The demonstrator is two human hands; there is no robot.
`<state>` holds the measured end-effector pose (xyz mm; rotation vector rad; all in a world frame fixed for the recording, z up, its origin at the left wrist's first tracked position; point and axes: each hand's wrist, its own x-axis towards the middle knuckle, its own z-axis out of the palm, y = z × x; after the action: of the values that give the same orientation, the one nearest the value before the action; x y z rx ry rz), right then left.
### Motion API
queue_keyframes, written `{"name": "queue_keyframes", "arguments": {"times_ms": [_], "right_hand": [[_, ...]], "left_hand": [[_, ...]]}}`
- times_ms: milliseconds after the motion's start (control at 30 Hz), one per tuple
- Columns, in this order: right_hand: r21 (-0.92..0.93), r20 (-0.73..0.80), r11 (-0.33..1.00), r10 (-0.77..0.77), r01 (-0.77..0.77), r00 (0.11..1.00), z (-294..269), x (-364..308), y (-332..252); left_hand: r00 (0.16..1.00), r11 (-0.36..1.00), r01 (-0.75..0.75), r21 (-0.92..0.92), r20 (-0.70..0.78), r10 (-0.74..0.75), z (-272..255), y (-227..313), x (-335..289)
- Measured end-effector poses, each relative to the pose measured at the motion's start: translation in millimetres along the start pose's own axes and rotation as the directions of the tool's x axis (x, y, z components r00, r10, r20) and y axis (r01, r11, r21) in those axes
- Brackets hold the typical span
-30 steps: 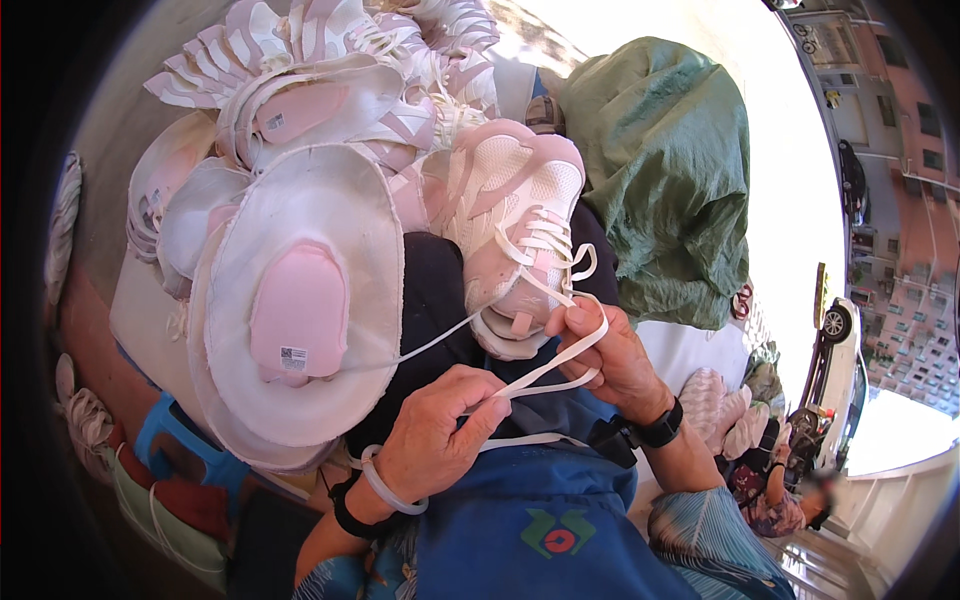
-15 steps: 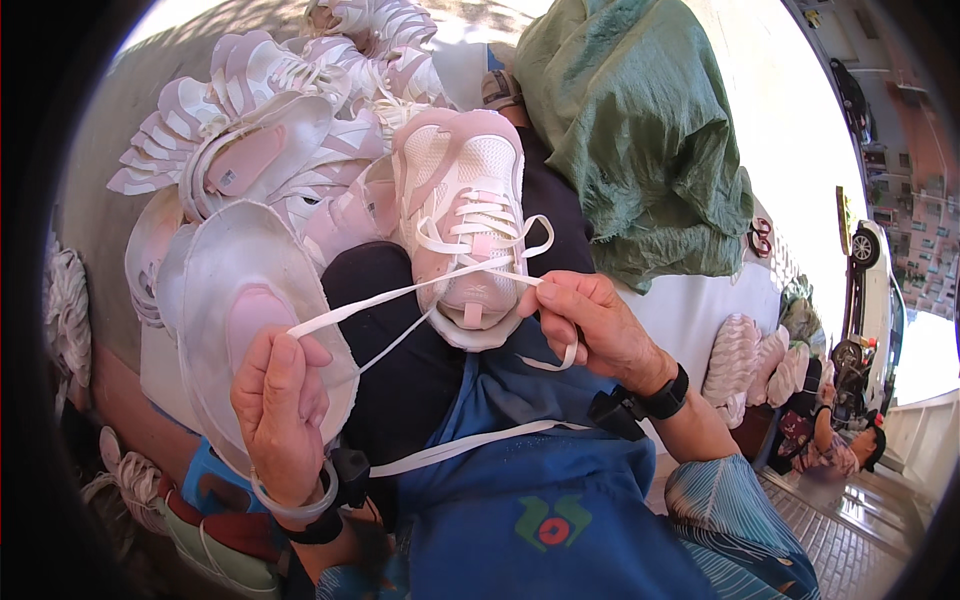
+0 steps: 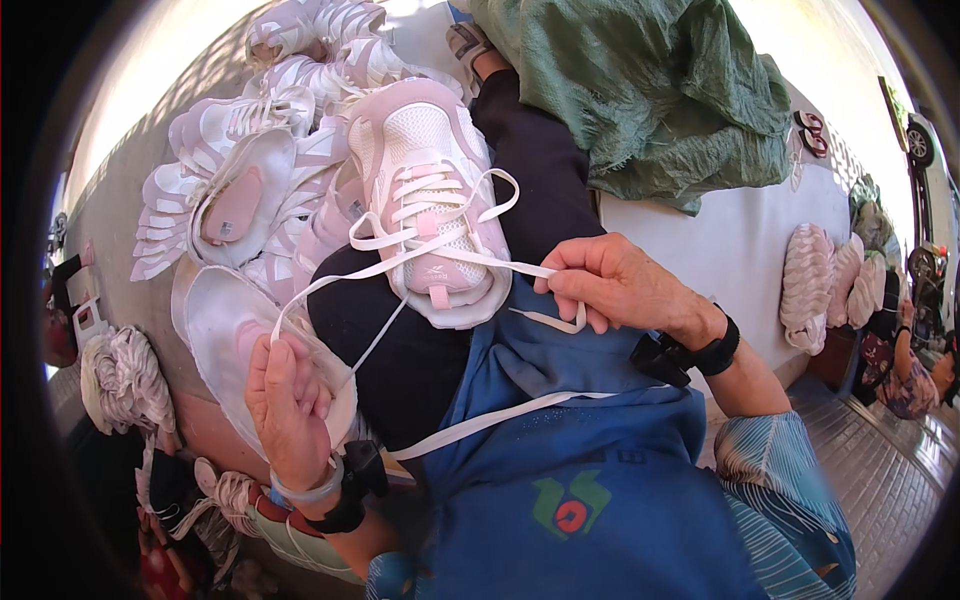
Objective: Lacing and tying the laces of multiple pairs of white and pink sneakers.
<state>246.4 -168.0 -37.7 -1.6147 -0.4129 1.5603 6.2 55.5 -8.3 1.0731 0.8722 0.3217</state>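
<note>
A white and pale pink sneaker [image 3: 425, 200] rests on my dark-trousered lap, its toe pointing away from me and its heel close to me. My left hand [image 3: 288, 400] is closed on one end of the white shoelace [image 3: 350, 272], left of the shoe. To the right, my right hand [image 3: 620, 287] pinches the other lace part between thumb and fingers, with a loose end dangling below it. The lace runs across the shoe's tongue, and a loop stands out on each side of the lacing.
Pink and white shoe pieces [image 3: 235, 190] lie heaped at the left. A green woven sack [image 3: 660, 100] stands at the far right. Bundled shoe uppers [image 3: 808, 285] sit farther right, near another person [image 3: 908, 375]. A blue apron [image 3: 580, 470] covers my front.
The view has shifted, so the sack and heap sit elsewhere in it. Across the shoe, the left stretch of lace has gone from straight to slackly curved. Both hands keep hold of it.
</note>
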Motion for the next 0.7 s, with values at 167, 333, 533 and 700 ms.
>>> {"name": "queue_keyframes", "arguments": {"times_ms": [167, 333, 533, 700], "right_hand": [[-0.042, -0.019, 0.997, -0.069, 0.068, 0.997, -5.9, -1.3, 8.3], [-0.049, -0.042, 0.992, -0.117, 0.115, 0.992, -6.7, 0.2, 20.7], [-0.080, 0.004, 0.984, -0.158, 0.157, 0.988, -2.5, 8.4, 28.9], [-0.091, 0.057, 0.978, -0.183, 0.188, 0.981, -7.0, 12.1, 31.2]], "left_hand": [[0.993, 0.984, -0.062, 0.164, -0.089, 0.078, 27.3, -18.8, 6.2], [0.993, 0.976, 0.007, 0.220, -0.118, 0.019, 38.3, -25.6, 3.1], [0.995, 0.973, 0.096, 0.209, -0.007, -0.096, 36.7, -43.6, 10.0], [0.993, 0.973, 0.109, 0.205, -0.068, -0.097, 41.6, -52.7, 18.2]]}}
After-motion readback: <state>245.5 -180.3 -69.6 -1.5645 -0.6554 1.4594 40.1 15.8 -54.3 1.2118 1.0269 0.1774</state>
